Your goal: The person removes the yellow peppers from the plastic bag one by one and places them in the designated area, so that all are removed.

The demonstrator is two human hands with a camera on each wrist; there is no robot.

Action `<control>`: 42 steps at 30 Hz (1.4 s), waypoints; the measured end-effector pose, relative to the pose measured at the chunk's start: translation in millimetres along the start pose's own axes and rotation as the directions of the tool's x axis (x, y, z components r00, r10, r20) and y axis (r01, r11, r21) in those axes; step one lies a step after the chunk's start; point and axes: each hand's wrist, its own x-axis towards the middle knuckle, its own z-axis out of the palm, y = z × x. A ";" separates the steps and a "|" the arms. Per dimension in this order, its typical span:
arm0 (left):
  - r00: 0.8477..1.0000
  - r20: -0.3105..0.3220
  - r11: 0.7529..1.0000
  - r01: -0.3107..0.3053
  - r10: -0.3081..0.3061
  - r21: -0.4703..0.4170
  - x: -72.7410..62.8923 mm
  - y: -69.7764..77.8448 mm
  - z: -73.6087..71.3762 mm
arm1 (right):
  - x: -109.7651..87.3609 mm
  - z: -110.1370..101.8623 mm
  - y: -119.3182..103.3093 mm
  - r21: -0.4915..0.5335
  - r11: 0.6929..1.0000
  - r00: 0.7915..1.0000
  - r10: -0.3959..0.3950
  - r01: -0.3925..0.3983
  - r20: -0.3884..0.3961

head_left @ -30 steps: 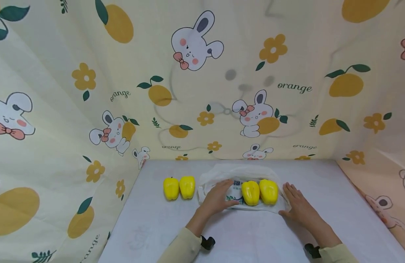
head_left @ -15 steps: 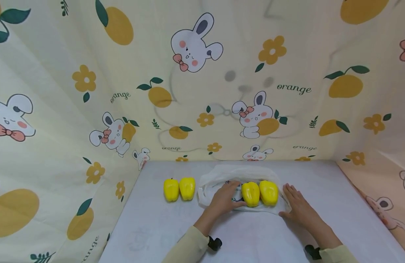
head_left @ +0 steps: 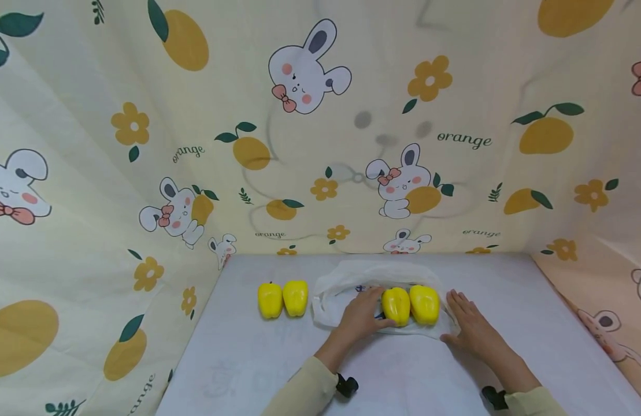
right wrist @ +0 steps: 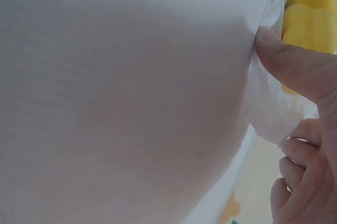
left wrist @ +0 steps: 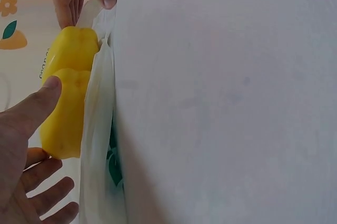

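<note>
Two glossy yellow bell peppers, a left one and a right one, sit side by side in a white plastic bag lying with its mouth spread. My left hand is at the left one; in the left wrist view its thumb overlaps that pepper's side and the other fingers are loosely spread by its end. My right hand lies at the bag's right edge, fingers extended. In the right wrist view its thumb is right at the bag's rim.
Two more yellow bell peppers, one beside the other, stand left of the bag on the white table. A printed cloth hangs behind the table and along its sides.
My left hand has moved right across the bag, up to the left pepper inside it. The right hand and all the peppers are about where they were.
</note>
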 end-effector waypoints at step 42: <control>0.999 -0.031 0.982 -0.012 0.006 -0.190 -14.8 -2.2 -15.4 | 0.8 -1.6 -3.4 -0.005 1.000 1.000 0.000 0.000 -0.007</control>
